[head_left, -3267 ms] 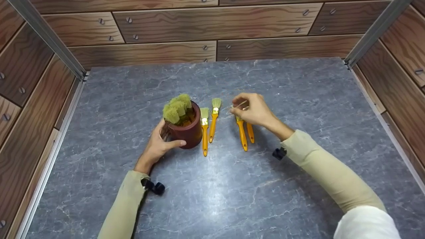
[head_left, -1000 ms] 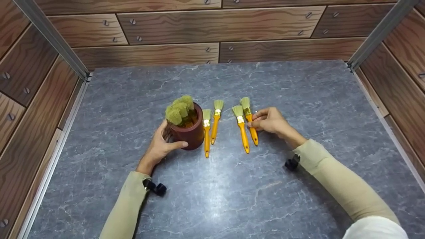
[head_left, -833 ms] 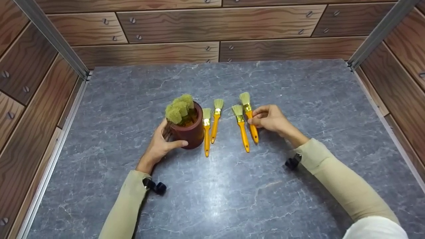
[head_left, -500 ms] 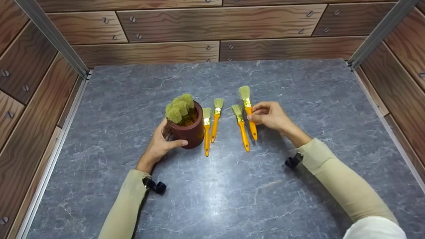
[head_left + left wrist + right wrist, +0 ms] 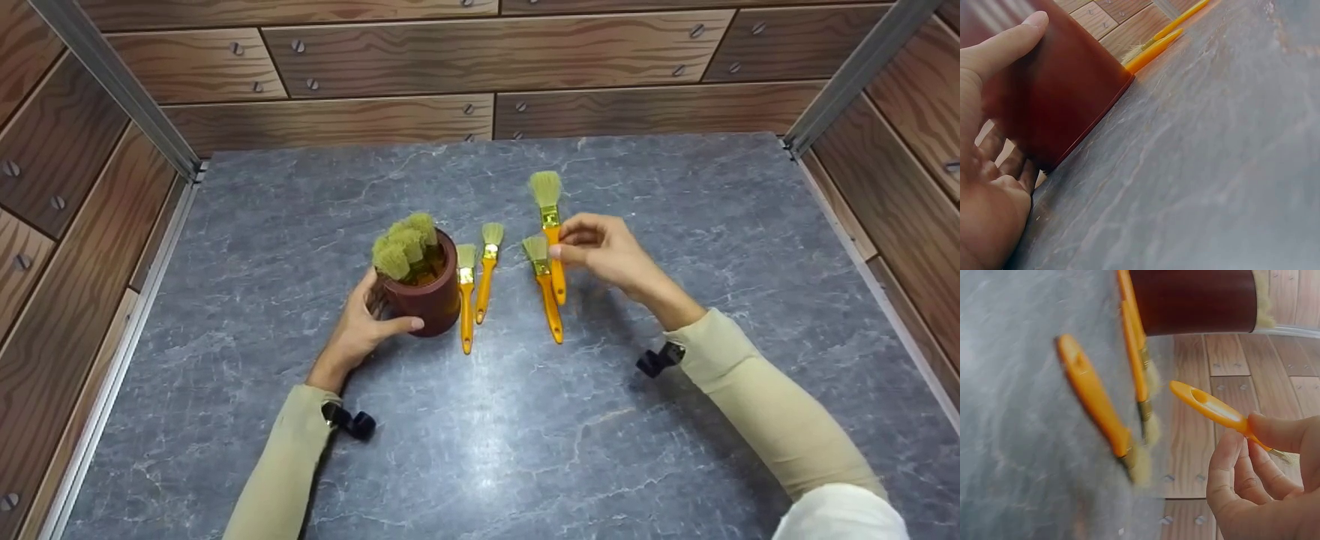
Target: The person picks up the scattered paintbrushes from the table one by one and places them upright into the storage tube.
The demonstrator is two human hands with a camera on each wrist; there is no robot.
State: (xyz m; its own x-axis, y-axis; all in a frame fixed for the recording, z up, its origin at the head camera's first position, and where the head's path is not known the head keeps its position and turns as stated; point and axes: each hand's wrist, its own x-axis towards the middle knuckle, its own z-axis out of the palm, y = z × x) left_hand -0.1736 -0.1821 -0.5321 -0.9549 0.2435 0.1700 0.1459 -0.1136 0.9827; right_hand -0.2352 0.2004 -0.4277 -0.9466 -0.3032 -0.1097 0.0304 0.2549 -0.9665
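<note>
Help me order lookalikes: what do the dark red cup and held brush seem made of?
Dark red cup: smooth, slightly glossy, perhaps plastic, given its pale reflections. Held brush: handle glossy plastic or lacquered wood, by its highlight; ferrule likely polished metal, by golden shine; bristles matte, fine-stranded, natural or synthetic.

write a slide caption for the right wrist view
Right fingers pinch an orange-handled brush in the air; three other brushes lie on the grey tabletop near a dark red pot.

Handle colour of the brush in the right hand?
Orange-yellow; the handle shows best in the right wrist view.
</note>
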